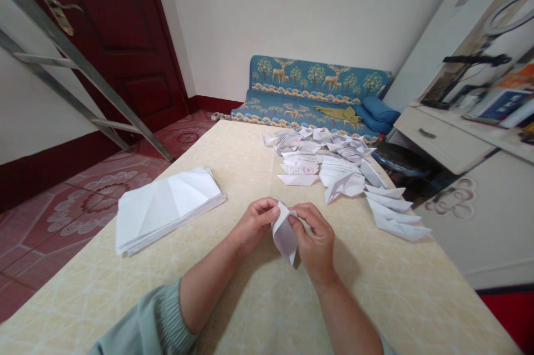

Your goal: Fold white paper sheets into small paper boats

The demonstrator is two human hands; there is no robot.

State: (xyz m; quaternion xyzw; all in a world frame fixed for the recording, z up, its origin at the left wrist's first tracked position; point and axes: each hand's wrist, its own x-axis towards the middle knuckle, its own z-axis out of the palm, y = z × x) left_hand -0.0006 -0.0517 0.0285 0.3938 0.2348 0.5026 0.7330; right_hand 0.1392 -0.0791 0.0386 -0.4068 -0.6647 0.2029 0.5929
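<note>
A small folded piece of white paper (285, 235) is held above the beige table (233, 166) between both my hands. My left hand (252, 225) pinches its upper left edge, fingers closed. My right hand (316, 240) grips its right side, thumb pressed on the fold. The paper's pointed lower tip hangs just off the tabletop.
A stack of creased white sheets (163, 206) lies at the left. A heap of folded paper shapes (334, 168) spreads across the far right of the table. Beyond are a blue patterned mat (311, 93), a metal ladder (83, 74), a dark red door and a white cabinet (448, 138).
</note>
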